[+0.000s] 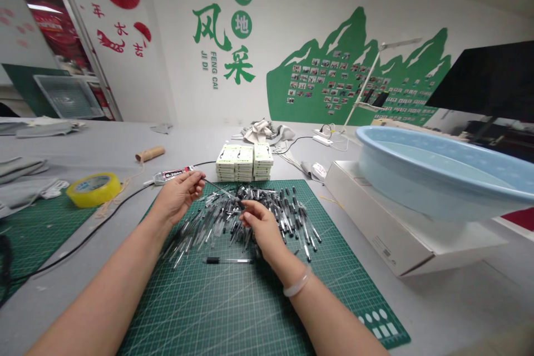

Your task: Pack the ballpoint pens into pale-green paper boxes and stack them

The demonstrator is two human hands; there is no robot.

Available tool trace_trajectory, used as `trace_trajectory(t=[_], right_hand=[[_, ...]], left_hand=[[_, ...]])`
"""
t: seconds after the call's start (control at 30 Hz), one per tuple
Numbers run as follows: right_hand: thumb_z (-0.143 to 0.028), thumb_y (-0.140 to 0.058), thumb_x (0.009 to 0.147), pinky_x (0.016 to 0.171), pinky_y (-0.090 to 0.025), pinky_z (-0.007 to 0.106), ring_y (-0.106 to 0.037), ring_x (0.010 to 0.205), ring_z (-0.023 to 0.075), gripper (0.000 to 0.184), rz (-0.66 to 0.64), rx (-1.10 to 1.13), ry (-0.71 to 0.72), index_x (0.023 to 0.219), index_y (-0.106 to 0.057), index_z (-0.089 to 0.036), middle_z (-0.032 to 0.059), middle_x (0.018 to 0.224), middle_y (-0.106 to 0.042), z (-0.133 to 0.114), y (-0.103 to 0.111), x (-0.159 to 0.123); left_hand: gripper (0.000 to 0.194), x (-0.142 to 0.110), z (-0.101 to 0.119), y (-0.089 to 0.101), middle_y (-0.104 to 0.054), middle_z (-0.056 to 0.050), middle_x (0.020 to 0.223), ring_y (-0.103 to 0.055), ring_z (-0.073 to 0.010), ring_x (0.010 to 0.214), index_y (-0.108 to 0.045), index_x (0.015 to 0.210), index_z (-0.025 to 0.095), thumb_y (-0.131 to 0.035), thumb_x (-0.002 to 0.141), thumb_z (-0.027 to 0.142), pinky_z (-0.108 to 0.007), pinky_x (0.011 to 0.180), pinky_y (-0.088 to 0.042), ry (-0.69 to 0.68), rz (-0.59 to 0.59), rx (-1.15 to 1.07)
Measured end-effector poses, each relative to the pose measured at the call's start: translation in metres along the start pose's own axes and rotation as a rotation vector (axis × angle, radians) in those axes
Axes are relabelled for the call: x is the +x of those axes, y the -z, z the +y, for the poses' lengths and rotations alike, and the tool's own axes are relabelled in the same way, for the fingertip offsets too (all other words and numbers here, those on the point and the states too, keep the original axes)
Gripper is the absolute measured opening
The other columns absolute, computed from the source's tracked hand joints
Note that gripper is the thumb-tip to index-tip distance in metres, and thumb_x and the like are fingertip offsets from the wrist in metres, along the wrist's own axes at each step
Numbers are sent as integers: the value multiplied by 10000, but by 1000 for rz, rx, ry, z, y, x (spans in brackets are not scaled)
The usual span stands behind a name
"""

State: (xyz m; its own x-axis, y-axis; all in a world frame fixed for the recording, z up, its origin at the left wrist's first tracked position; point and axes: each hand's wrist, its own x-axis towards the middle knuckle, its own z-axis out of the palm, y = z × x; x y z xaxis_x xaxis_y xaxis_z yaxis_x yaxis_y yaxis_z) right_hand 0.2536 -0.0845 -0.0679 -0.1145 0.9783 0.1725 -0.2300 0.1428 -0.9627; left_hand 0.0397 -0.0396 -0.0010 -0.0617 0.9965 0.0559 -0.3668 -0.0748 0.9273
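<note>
A: What are the hands doing over the green cutting mat (187, 311)?

B: The left hand (179, 196) and the right hand (262, 225) are standing apart, each pinching one end of a thin pen (222, 189) above the mat.

A: Is something crowding them?

B: Yes, a heap of clear pens (269, 198) is covering the mat's far half, and one loose pen (229, 260) is lying nearer. Small stacked boxes (235, 162) are standing at the mat's far edge; a blue basin (417, 183) is resting on a white carton (375, 228) to the mat's right.

A: Any writing?

B: A glue tube (172, 176) near the mat's far left corner is showing something like "B-7000"; the wall (167, 67) beyond is carrying green "JI DI" and "FENG CAI".
</note>
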Motion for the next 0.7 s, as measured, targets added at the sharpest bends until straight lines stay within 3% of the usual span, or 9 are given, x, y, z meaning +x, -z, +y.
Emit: trace_trajectory(t=[0.2, 0.7], right_hand=[[-188, -570, 722, 650, -432, 270, -550, 666, 137, 301, -47, 9, 26, 1009, -655, -216, -1, 720, -636, -4, -2, -3], [-159, -537, 728, 685, -456, 282, -580, 704, 151, 308, -82, -101, 54, 1005, -658, -223, -2, 733, -636, -2, -3, -4]], left_hand=[[265, -1, -2, -1, -551, 19, 619, -472, -46, 533, -647, 765, 125, -759, 660, 341, -136, 490, -397, -88, 46, 33], [313, 0, -7, -1, -557, 32, 622, -474, -74, 530, -618, 768, 155, -730, 651, 423, -195, 524, -384, -150, 96, 227]])
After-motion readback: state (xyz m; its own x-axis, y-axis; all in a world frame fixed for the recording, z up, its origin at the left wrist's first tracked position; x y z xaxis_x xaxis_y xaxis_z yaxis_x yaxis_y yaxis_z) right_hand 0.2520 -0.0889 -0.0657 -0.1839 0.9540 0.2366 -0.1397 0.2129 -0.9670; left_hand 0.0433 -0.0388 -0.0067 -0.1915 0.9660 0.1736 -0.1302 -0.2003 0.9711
